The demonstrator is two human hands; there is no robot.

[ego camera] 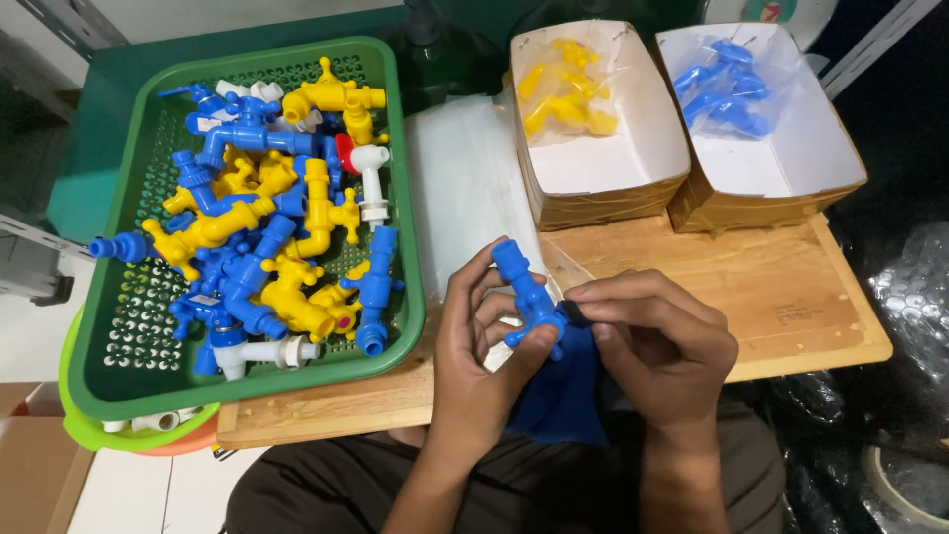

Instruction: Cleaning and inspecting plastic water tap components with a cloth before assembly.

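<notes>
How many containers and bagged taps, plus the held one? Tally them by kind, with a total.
Green plastic basket: 1
Cardboard boxes: 2
Bag of yellow taps: 1
Bag of blue taps: 1
Held blue tap: 1
Total: 6

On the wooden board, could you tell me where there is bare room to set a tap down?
The wooden board is bare in front of the two cardboard boxes, right of the right hand. The green basket is heaped with taps, and clear bags cover the strip beside it.
</notes>
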